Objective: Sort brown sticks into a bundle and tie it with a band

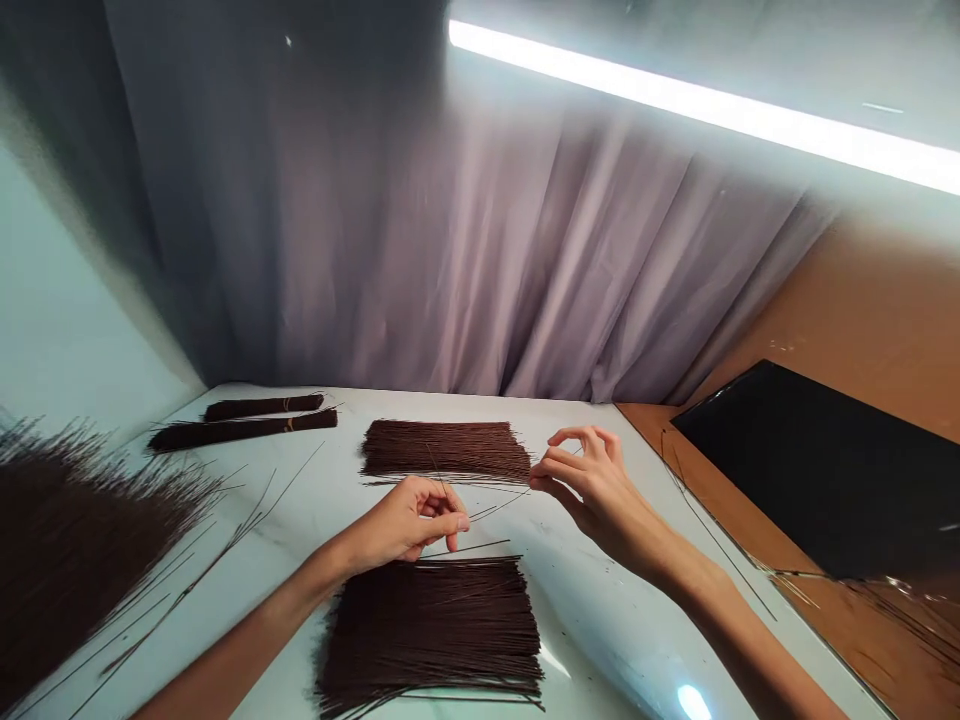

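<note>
My left hand (416,520) is closed in a pinch between two piles of thin dark brown sticks. Between its thumb and fingers are a few thin brown sticks (495,508); some point right and one juts up. My right hand (589,480) has thumb and index finger pressed together at the right end of the far pile (446,448), its other fingers curled loosely. One stick seems to run from the left fingers to the right fingertips, but the exact hold is too fine to see. The near pile (442,630) lies flat below my left hand.
Two tied bundles (244,430) lie at the back left of the white table (600,590). A big mass of sticks (82,540) fills the left side, with loose sticks beside it. At right are a black panel (825,470) and stray sticks; a grey curtain (420,250) hangs behind.
</note>
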`<state>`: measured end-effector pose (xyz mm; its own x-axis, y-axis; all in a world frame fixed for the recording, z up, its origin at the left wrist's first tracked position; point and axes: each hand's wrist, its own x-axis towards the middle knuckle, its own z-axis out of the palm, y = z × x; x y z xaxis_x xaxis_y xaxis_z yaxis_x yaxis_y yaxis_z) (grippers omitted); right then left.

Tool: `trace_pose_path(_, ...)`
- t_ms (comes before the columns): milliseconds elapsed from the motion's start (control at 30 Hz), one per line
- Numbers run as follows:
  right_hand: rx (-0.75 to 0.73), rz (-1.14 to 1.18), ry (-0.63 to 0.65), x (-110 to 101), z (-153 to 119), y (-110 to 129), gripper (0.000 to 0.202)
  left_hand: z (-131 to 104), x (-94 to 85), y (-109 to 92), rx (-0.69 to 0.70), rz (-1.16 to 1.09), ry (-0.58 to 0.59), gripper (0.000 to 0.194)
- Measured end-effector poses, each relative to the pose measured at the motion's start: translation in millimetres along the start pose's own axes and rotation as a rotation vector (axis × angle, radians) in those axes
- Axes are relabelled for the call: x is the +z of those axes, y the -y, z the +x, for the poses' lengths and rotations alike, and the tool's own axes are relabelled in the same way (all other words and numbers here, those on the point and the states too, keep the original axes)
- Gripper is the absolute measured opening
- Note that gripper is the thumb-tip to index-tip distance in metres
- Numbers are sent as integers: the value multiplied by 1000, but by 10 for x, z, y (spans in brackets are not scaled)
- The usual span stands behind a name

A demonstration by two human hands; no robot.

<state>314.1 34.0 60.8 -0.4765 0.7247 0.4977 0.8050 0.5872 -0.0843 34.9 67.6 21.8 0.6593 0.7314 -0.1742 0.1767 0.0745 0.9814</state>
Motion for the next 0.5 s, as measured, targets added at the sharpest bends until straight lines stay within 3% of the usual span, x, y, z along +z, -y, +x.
trace_pose_path(100, -24, -33, -7, 2, 21, -1, 13, 12, -50, 29, 23, -10, -37, 35)
trace_pose_path(167, -30, -72, -105, 21, 42, 72, 10, 9, -60, 23, 28, -7, -68, 36)
trace_pose_path(233, -94, -126, -192, 55, 97, 228, 24, -4, -45, -1, 27, 15, -76, 36)
trace_pose_path(300, -268, -206, -146, 98, 188, 433, 41, -21, -12, -25, 37, 68, -82, 35)
trace_pose_path(367, -441, -311, -38, 141, 285, 602, 43, -33, 21, -29, 53, 120, -89, 34)
trace_pose_path(433, -472, -417, 1, 183, 338, 662, 37, -29, 33, 0, 47, 120, -96, 33)
trace_pose_path(500, -410, -470, -31, 232, 309, 607, 30, -1, 19, 56, 34, 76, -109, 34)
